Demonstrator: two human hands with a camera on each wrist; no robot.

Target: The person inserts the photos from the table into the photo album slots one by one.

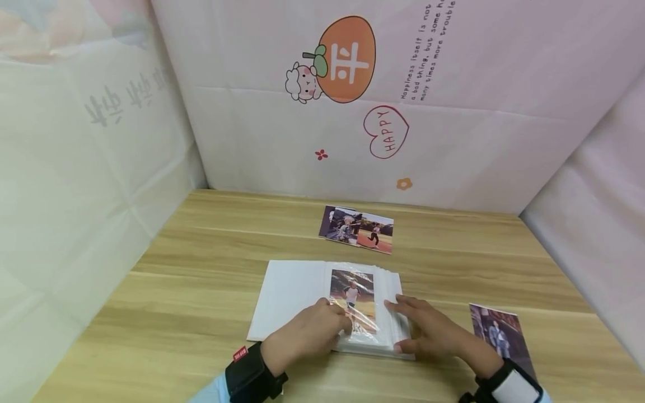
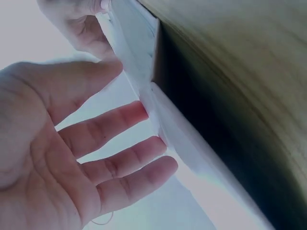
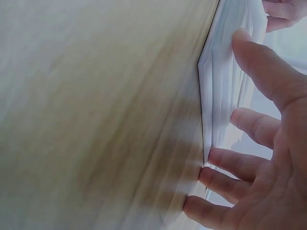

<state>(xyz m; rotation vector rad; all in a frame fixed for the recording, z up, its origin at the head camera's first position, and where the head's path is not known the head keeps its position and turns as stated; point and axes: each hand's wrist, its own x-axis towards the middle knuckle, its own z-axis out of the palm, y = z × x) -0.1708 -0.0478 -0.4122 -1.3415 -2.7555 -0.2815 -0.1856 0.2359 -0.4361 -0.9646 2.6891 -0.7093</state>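
An open photo album point(image 1: 294, 299) lies on the table, its blank white inside cover to the left. On the right, a clear sleeve holds a photo point(image 1: 359, 285) of a person running outdoors. My left hand point(image 1: 314, 329) rests its fingertips on the lower left part of this sleeve; the left wrist view shows its fingers point(image 2: 124, 158) fairly straight against the page. Along the album's right side, my right hand point(image 1: 435, 330) has its fingers spread. In the right wrist view, its thumb point(image 3: 264, 64) touches the page stack point(image 3: 230, 62) near the corner, and other fingertips meet the edge.
Several overlapping loose photos point(image 1: 375, 232) lie behind the album. Another photo point(image 1: 504, 338) is at the right, partly covered by the right wrist strap point(image 1: 511, 383). A printed white cloth point(image 1: 252, 140) walls off the wooden table point(image 1: 201, 268) at the back and sides.
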